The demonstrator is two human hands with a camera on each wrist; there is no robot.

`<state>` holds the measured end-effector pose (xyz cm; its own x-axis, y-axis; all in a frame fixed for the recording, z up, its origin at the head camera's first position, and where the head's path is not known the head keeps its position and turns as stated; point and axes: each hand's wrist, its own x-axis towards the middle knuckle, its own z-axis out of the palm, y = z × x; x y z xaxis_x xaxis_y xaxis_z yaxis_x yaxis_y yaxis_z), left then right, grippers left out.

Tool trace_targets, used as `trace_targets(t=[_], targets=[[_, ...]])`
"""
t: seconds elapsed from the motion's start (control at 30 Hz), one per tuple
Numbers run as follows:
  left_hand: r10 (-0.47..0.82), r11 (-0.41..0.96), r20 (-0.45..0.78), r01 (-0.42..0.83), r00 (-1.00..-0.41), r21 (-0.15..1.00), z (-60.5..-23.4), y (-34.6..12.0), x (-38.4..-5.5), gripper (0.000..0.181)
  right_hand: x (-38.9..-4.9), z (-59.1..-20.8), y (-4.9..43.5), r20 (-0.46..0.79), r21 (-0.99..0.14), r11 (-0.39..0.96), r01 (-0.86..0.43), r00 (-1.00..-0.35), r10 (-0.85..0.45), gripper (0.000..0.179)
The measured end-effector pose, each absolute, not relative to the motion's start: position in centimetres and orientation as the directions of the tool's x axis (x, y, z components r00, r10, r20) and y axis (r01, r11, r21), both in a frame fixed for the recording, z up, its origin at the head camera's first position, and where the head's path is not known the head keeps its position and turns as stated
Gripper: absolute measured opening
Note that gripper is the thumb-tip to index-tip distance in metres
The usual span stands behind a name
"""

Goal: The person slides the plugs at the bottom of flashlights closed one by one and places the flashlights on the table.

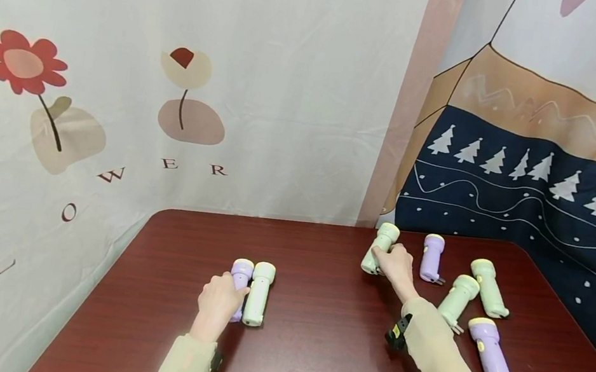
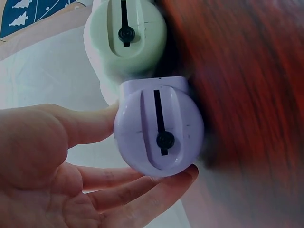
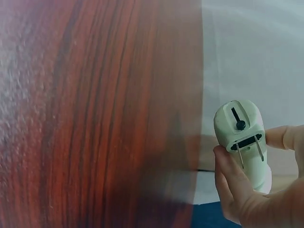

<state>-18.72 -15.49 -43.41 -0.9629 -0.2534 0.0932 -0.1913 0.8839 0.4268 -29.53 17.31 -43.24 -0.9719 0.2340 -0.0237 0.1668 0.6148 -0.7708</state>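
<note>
My left hand (image 1: 220, 300) grips a purple flashlight (image 2: 159, 128) with the thumb on one side and the fingers curled round the other. A pale green flashlight (image 1: 258, 294) lies right beside it, its end (image 2: 126, 35) showing past the purple one in the left wrist view. At the back of the table my right hand (image 1: 397, 266) pinches another pale green flashlight (image 1: 379, 249) between thumb and fingers. The right wrist view shows two metal plug prongs folded out from the end of this flashlight (image 3: 240, 121).
On the right side of the brown table (image 1: 320, 344) lie a purple flashlight (image 1: 431, 257), two green ones (image 1: 459, 300) close together, and a longer purple one (image 1: 494, 360) near the right forearm. Printed curtains (image 1: 301, 84) hang behind the table's back edge.
</note>
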Motion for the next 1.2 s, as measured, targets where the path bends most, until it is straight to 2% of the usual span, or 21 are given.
trace_targets(t=[0.37,0.53,0.83,1.07,1.2], targets=[[-0.279,0.905,0.177,-0.197,-0.944,0.378,-43.4,-14.8,-18.5,0.047,-27.8,-41.8,16.5,-0.014,-0.793,0.596,0.126,-0.982,0.189,0.047],[-0.282,0.909,0.267,-0.168,-0.921,0.382,-42.7,-13.7,-18.2,0.046,-27.2,-41.5,16.2,-0.006,-0.794,0.598,0.106,-0.986,0.166,0.049],[-0.227,0.919,0.437,-0.043,-0.87,0.391,-42.7,-11.6,-18.8,0.034,-25.9,-40.6,15.5,0.032,-0.802,0.594,0.055,-0.99,0.135,0.048],[-0.123,0.931,0.539,0.091,-0.833,0.354,-42.9,-9.8,-19.1,0.033,-25.1,-40.3,14.9,0.047,-0.81,0.585,0.03,-0.992,0.115,0.044],[-0.053,0.923,0.555,0.171,-0.83,0.344,-42.9,-8.6,-19.2,0.036,-24.8,-40.3,14.5,0.039,-0.829,0.559,0.029,-0.993,0.11,0.043]])
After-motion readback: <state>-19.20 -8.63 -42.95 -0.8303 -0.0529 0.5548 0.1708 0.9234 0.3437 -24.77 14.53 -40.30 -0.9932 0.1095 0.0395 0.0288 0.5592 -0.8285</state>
